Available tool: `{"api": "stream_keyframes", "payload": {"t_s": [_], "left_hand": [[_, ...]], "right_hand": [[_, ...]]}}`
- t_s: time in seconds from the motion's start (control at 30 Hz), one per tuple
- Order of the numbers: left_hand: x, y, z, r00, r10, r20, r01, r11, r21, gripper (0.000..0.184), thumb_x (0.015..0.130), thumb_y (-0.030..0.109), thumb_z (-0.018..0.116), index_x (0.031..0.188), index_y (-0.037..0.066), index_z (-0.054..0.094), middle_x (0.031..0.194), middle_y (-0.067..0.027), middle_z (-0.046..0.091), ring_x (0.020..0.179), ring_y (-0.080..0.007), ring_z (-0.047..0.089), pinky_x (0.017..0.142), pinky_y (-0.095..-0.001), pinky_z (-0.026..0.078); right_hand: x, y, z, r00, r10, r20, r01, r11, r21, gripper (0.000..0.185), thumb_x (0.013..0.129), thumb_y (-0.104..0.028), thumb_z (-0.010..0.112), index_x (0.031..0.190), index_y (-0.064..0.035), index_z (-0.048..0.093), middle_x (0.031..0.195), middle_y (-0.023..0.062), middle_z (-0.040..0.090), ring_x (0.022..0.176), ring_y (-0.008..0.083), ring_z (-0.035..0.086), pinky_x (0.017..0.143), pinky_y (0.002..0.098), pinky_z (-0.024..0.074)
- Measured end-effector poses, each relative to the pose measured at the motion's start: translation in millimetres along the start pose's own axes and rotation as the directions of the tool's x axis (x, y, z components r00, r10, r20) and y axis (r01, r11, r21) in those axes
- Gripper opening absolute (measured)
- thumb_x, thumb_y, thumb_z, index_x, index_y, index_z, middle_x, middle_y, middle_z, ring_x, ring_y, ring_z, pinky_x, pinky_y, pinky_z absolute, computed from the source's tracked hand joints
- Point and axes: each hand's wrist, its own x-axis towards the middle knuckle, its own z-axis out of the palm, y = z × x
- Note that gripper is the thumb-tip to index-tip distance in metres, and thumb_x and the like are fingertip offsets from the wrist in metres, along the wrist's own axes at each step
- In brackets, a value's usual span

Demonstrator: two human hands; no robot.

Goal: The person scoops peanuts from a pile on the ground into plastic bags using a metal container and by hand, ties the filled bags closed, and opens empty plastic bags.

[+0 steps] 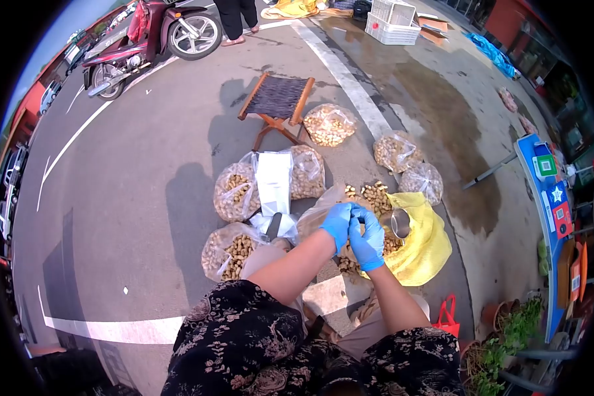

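Observation:
My left hand (338, 224) and my right hand (368, 241), both in blue gloves, meet with bent, pinching fingers. Whatever is between the fingertips is too small and covered to make out. A clear plastic bag (314, 214) is close against my left hand; whether I grip it is hidden. Below and around my hands, peanuts in their shells (377, 197) lie loose by an open yellow woven sack (429, 247). A round metal container (400, 223) rests at the sack's mouth, right of my right hand.
Bags of peanuts (236, 191) stand around a white plastic bag stack (274, 178). Ahead is a folding stool (277, 99) near another peanut bag (330, 125). A motorcycle (152, 43) and a person's legs (237, 20) are farther off. At right are a blue signboard (546, 218) and a red bag (447, 320).

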Motion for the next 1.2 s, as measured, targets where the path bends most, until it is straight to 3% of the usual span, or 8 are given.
{"api": "stream_keyframes", "payload": {"t_s": [0.13,0.2,0.33,0.5,0.63,0.87,1.03,1.2], "left_hand": [[28.3,16.5,0.7,0.999,0.023,-0.033,-0.025,0.998,-0.060,0.015,0.084,0.014,0.048,0.082,0.005,0.059,0.074,-0.0061,0.061,0.064,-0.0172,0.056,0.065,-0.0294,0.047],[105.1,-33.1,-54.5,0.997,0.049,0.053,-0.042,0.989,-0.138,0.015,0.085,0.016,0.048,0.081,0.005,0.058,0.072,-0.0058,0.060,0.061,-0.0172,0.054,0.062,-0.0302,0.047],[38.9,6.5,11.5,0.977,0.012,-0.212,0.038,0.972,0.233,0.021,0.087,0.027,0.049,0.084,0.009,0.059,0.072,-0.0022,0.057,0.062,-0.0138,0.049,0.060,-0.0291,0.041],[33.1,-0.6,23.3,0.980,-0.058,-0.192,0.129,0.916,0.381,0.043,0.086,0.047,0.049,0.102,0.008,0.059,0.086,-0.0025,0.061,0.077,-0.0137,0.052,0.071,-0.0288,0.040],[19.1,-1.7,32.5,0.972,-0.140,-0.188,0.213,0.861,0.463,0.068,0.085,0.058,0.044,0.121,0.002,0.049,0.116,-0.0126,0.054,0.105,-0.0214,0.048,0.091,-0.0329,0.034],[-14.2,-1.4,39.8,0.977,-0.195,-0.081,0.205,0.779,0.592,0.085,0.081,0.067,0.042,0.130,-0.003,0.040,0.125,-0.0199,0.047,0.115,-0.0270,0.042,0.097,-0.0349,0.030],[-30.1,16.8,55.3,0.964,-0.266,-0.028,0.191,0.613,0.766,0.092,0.079,0.071,0.040,0.122,-0.010,0.044,0.116,-0.0221,0.053,0.104,-0.0289,0.050,0.090,-0.0352,0.037],[18.0,-47.8,13.3,0.990,-0.136,-0.021,0.080,0.448,0.890,0.092,0.079,0.070,0.041,0.120,-0.012,0.044,0.112,-0.0278,0.054,0.109,-0.0346,0.051,0.091,-0.0382,0.039]], "right_hand": [[16.9,8.1,-1.1,0.953,-0.298,-0.058,0.270,0.919,-0.287,0.008,0.078,-0.005,0.058,0.087,-0.0037,0.058,0.087,0.0156,0.060,0.073,0.0308,0.058,0.070,0.0370,0.0468],[20.8,13.3,2.0,0.987,-0.131,-0.097,0.116,0.982,-0.146,0.005,0.083,-0.007,0.056,0.085,-0.0029,0.058,0.082,0.0117,0.059,0.071,0.0226,0.056,0.068,0.0328,0.0457],[25.9,44.8,3.7,0.974,0.202,-0.100,-0.182,0.966,0.183,0.015,0.089,-0.015,0.055,0.089,-0.0004,0.056,0.077,0.0078,0.059,0.072,0.0136,0.055,0.068,0.0278,0.0456],[36.1,64.6,-10.9,0.871,0.472,0.137,-0.468,0.881,-0.062,0.055,0.092,-0.048,0.036,0.105,0.0021,0.055,0.091,0.0217,0.062,0.085,0.0320,0.061,0.076,0.0390,0.0454],[42.0,53.5,-19.4,0.693,0.679,0.243,-0.702,0.712,0.010,0.055,0.093,-0.047,0.035,0.101,0.0025,0.058,0.091,0.0179,0.063,0.083,0.0241,0.060,0.075,0.0351,0.0454],[26.1,50.2,-10.7,0.591,0.726,0.352,-0.806,0.508,0.305,0.043,0.092,-0.041,0.045,0.108,-0.0021,0.056,0.091,0.0061,0.061,0.076,0.0149,0.053,0.069,0.0301,0.0439],[16.8,90.0,-7.3,0.472,0.746,0.470,-0.867,0.296,0.400,0.052,0.093,-0.038,0.043,0.134,-0.0059,0.036,0.127,0.0130,0.047,0.109,0.0213,0.049,0.091,0.0334,0.0403],[6.0,127.1,-10.1,0.511,0.710,0.484,-0.793,0.173,0.584,0.056,0.092,-0.038,0.043,0.137,-0.0094,0.026,0.111,0.0192,0.053,0.097,0.0322,0.056,0.085,0.0421,0.0464]]}}
